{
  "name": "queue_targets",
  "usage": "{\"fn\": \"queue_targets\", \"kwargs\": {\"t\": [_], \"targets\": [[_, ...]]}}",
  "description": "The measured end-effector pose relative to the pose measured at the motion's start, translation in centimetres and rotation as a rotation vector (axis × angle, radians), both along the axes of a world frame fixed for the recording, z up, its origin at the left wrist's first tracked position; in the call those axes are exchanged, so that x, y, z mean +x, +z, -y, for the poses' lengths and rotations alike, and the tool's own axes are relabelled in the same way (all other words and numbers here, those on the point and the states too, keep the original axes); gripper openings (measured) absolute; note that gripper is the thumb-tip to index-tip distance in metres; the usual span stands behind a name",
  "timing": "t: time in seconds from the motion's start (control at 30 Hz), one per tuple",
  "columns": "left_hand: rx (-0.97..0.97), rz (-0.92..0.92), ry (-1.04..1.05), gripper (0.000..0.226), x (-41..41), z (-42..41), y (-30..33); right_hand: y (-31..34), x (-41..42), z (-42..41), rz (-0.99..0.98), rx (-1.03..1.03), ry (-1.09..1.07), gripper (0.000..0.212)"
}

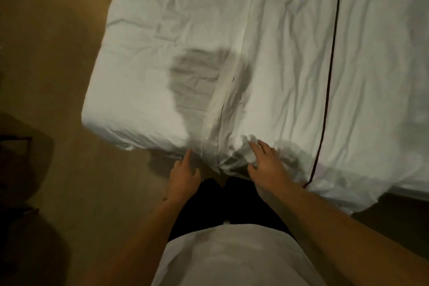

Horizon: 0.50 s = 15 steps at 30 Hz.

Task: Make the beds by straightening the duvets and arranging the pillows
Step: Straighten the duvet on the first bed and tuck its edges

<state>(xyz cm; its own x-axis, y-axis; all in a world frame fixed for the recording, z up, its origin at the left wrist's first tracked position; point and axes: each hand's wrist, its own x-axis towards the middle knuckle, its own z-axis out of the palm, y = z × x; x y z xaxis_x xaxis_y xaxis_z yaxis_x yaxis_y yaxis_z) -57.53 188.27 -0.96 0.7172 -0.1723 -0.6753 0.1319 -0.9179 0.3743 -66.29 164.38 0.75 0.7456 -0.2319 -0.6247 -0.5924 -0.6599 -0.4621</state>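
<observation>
Head view – duvet: the white duvet [290, 58] lies spread over the bed, its near edge hanging in front of the person; a dark piped line [330, 65] runs along it.
Left hand: the left hand [183, 175] hovers just below the hanging edge, forefinger straight and at the cloth, the other fingers loosely curled, holding nothing.
Right hand: the right hand [267, 162] rests on a bunched fold at the near edge, fingers spread and relaxed – thumb at the cloth, no clear pinch.
Done: the duvet looks roughly laid out.
Left: creases all over, a ridge [234, 72] down the middle, a rumpled near edge; pillows probably still to arrange.
Hidden: no pillows in view; the bed is cut off at top and right; the floor [58, 76] at left is dark, with shapes I cannot make out.
</observation>
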Motion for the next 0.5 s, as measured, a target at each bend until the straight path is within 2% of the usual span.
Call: {"fn": "queue_targets", "kwargs": {"t": [0.23,0.37,0.5], "targets": [[-0.064,0.04,0.078,0.07,1.6,4.7,-6.7,-7.3,4.3,-0.8,-0.028,0.049,-0.06,0.066],[0.091,0.167,-0.025,0.07,3.1,7.0,-11.1,-11.0,6.7,-1.3,0.013,-0.068,-0.019,0.071],[0.094,0.277,-0.073,0.063,5.9,8.9,-14.9,-13.7,8.6,-0.5,0.029,-0.22,-0.069,0.074]]}}
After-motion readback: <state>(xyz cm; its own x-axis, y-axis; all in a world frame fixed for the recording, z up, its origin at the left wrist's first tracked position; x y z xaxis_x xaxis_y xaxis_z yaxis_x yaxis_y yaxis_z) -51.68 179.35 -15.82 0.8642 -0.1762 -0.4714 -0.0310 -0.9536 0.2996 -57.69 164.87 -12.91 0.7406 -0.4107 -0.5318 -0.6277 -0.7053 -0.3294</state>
